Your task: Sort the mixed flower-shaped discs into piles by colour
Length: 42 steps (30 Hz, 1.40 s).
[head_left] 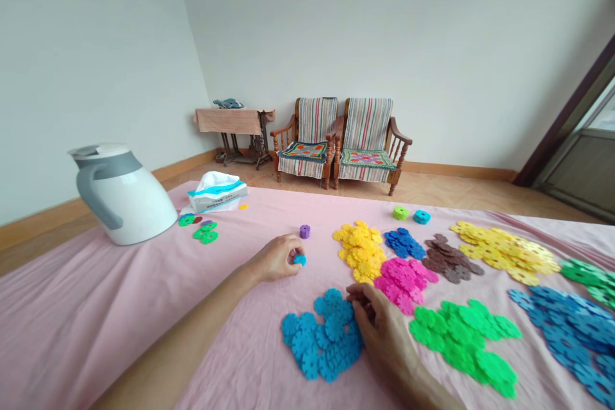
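My left hand [280,257] is closed, pinching blue snowflake discs [300,260] between thumb and fingers just above the pink cloth. How many discs it holds I cannot tell. Beyond it stands a small purple stack of discs [305,231]. My right hand [379,320] rests at the right edge of a loose pile of blue snowflake discs [321,339], its fingers loosely bent and apart, with nothing visible between them. Pink discs [403,282] and bright green discs [466,339] lie close beside that hand.
Yellow [360,250], dark blue [404,243] and brown piles [449,259] spread to the right. Lime [400,213] and teal stacks [421,216] stand farther back. A white jug [134,198], a tissue box [218,195] and green discs [205,234] are at left.
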Motion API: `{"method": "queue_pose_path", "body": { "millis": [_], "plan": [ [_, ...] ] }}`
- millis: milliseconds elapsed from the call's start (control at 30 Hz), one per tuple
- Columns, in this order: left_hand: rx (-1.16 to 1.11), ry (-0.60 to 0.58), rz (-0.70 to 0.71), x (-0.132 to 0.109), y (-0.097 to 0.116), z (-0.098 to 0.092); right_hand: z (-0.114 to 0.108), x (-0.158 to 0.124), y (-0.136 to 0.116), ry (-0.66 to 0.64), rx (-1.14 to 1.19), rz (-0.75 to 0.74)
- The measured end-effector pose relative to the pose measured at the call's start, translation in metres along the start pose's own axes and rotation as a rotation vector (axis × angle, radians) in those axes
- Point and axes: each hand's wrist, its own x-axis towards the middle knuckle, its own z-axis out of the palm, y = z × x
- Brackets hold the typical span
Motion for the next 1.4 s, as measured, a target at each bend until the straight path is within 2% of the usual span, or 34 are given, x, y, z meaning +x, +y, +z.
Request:
{"method": "queue_pose_path", "body": {
  "millis": [367,533,600,733,800,1133,1300,1400],
  "plan": [
    [0.017,-0.022,-0.012,0.001,-0.002,0.002,0.001,0.0,0.002,0.0,-0.003,0.003],
    [0.061,0.014,0.041,-0.001,0.009,-0.008,0.001,0.001,0.002,-0.016,-0.002,0.005],
    [0.033,-0.057,0.106,-0.002,0.02,-0.01,0.001,0.001,0.001,-0.022,-0.001,0.019],
    [-0.073,-0.318,0.237,-0.005,0.042,-0.007,-0.001,0.001,0.0,-0.034,0.002,0.036],
    [-0.065,-0.366,0.262,-0.006,0.051,-0.004,-0.001,0.001,0.0,-0.034,0.008,0.036],
    [0.018,-0.37,0.2,-0.008,0.072,0.005,0.001,0.003,0.003,-0.038,0.011,0.02],
    [0.03,-0.361,0.194,-0.01,0.073,0.007,0.0,0.002,0.003,-0.045,0.011,0.022],
    [0.065,-0.309,0.196,-0.011,0.07,0.007,0.0,0.002,0.003,-0.042,0.014,0.025]
  ]
}}
